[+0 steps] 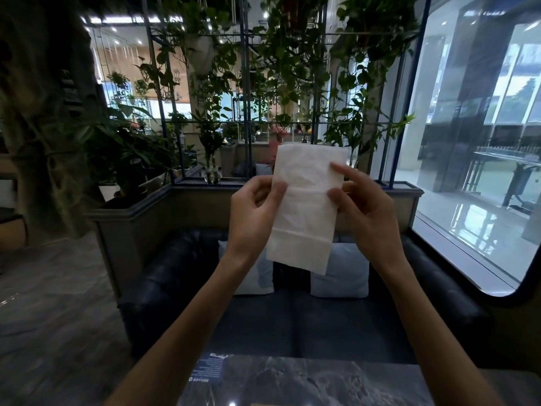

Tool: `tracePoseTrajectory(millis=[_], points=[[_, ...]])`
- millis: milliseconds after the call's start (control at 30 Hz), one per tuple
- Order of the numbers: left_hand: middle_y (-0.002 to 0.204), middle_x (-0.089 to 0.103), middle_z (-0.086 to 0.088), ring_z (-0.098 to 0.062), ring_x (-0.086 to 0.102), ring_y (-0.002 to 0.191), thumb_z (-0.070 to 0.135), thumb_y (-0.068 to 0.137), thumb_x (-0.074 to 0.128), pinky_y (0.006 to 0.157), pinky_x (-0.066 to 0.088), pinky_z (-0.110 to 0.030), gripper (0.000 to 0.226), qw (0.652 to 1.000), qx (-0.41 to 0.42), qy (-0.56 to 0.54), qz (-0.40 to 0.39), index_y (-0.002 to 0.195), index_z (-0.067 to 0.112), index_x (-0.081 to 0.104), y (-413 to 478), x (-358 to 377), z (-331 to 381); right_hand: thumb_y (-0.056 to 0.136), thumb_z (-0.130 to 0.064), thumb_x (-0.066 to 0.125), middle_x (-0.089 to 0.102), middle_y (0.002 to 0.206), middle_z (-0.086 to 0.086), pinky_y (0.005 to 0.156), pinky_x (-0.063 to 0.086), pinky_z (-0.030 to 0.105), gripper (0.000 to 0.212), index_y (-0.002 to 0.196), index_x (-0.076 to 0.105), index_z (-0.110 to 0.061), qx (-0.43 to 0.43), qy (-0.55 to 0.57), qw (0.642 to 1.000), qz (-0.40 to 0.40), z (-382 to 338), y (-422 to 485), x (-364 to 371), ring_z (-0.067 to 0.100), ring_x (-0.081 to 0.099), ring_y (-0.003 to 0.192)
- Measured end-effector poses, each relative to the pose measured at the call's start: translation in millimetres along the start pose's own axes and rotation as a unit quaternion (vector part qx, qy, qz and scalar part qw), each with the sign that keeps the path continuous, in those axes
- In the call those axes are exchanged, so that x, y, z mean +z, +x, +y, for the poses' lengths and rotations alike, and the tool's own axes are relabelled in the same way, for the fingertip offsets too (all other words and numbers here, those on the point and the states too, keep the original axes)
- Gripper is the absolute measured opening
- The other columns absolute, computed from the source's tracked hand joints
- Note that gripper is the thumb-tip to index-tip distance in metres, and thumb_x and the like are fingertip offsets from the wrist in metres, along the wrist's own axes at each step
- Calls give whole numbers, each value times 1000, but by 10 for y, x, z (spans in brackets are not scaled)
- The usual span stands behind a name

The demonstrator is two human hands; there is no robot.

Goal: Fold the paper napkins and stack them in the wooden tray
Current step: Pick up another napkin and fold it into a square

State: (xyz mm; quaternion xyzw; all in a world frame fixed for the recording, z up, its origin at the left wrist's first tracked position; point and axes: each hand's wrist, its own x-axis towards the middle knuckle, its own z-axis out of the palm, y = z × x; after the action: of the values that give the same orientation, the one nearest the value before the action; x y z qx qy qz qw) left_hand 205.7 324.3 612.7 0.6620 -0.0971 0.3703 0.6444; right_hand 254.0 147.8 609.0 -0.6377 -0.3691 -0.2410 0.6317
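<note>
overhead, both hands raised, left hand [254, 206] and right hand [363, 203] fingers pinching the napkin [304, 212] (upright)

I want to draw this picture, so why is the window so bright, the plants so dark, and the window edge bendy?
In the head view, daylight floods through the window and glares off the shiny floor outside, while the hanging plants stand backlit and dim; the wide-angle lens curves the window frame near the edge; the white napkin between the left hand and right hand looks sharp.
</note>
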Motion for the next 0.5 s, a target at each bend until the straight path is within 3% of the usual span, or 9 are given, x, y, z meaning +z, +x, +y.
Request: tracePoseTrajectory(millis=[133,300,400,500], points=[[91,75,-8,-17,74,83,16,96,62,68,60,-30,14,1000,7,-28,-4,109,15,59,-18,31,52,96,-8,62,70,99,-7,74,52,15,23,116,70,-15,3,-11,1000,23,-20,11,15,-2,64,86],[90,72,-22,-27,70,74,15,98,59,66,59,-43,36,999,-30,-44,-13,129,20,42,-47,51,54,89,-10,70,70,109,-10,77,55,16,37,126,67,-13,78,21,996,-36,-2,20,-39,-2,68,95],[95,72,-22,-25,72,79,11,97,60,68,61,-39,45,996,-32,-57,-58,134,22,39,-55,4,55,87,-8,73,72,109,-6,79,56,19,39,125,68,-16,76,6,996,-38,20,23,-56,4,69,96],[105,71,-11,-16,73,91,8,92,66,69,61,-27,40,994,-15,-4,-104,128,11,51,-52,-33,52,89,-13,72,71,111,-8,81,58,22,33,120,69,-21,61,-33,997,-22,16,31,-88,8,69,100]])
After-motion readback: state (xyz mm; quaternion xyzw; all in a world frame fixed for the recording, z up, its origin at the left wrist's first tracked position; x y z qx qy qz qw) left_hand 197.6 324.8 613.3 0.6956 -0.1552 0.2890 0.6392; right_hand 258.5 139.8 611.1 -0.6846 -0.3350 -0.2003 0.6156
